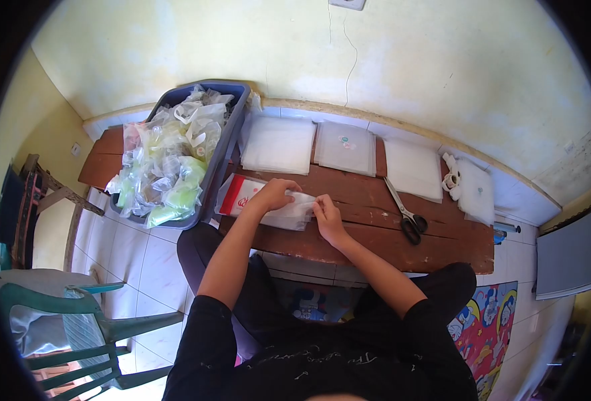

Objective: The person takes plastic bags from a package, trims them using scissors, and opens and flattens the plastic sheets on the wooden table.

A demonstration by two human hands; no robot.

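A clear plastic bag (pixel 282 219) lies on a small pile near the front edge of the brown wooden table. The pile's left end carries a red and white printed packet (pixel 237 194). My left hand (pixel 275 196) is over the middle of the pile, its fingers curled on the plastic. At the bag's right end, my right hand (pixel 327 217) pinches the plastic between thumb and fingers. To the right of my hands lies a pair of scissors (pixel 406 212) with black handles, blades pointing toward the wall.
Several flat stacks of plastic bags, including a white stack (pixel 279 146) and a printed stack (pixel 346 147), line the table's (pixel 356 200) back. A grey-blue bin (pixel 232 127) heaped with crumpled plastic stands at left. A green chair (pixel 108 327) is at lower left.
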